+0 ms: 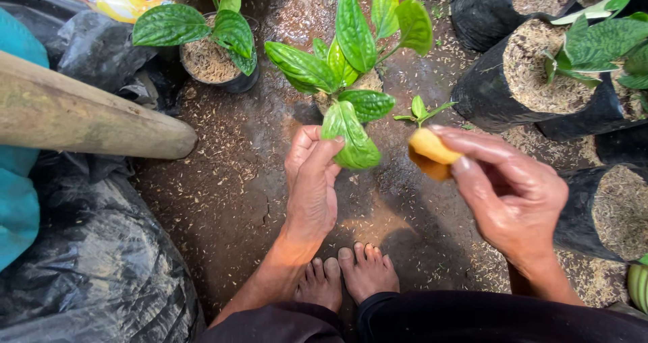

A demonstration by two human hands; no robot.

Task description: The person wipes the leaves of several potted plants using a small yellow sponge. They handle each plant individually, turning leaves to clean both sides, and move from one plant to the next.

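Two hands: both at mid-frame, above wet ground strewn with husks
Left hand point(312, 181): thumb and fingers pinch the lowest green leaf point(349, 137) of the young potted plant point(351, 46) at upper centre
Right hand point(513, 194): fingertips grasp a small yellow sponge piece point(430, 153), held just right of that leaf, not touching it
Bare feet point(347, 275): side by side at lower centre
Black grow bags point(540, 80): filled with husk, along the right edge
Second potted plant point(212, 46): upper left
Bamboo pole point(88, 113): slanting in from the left edge
Black plastic sheet point(94, 269): crumpled at lower left
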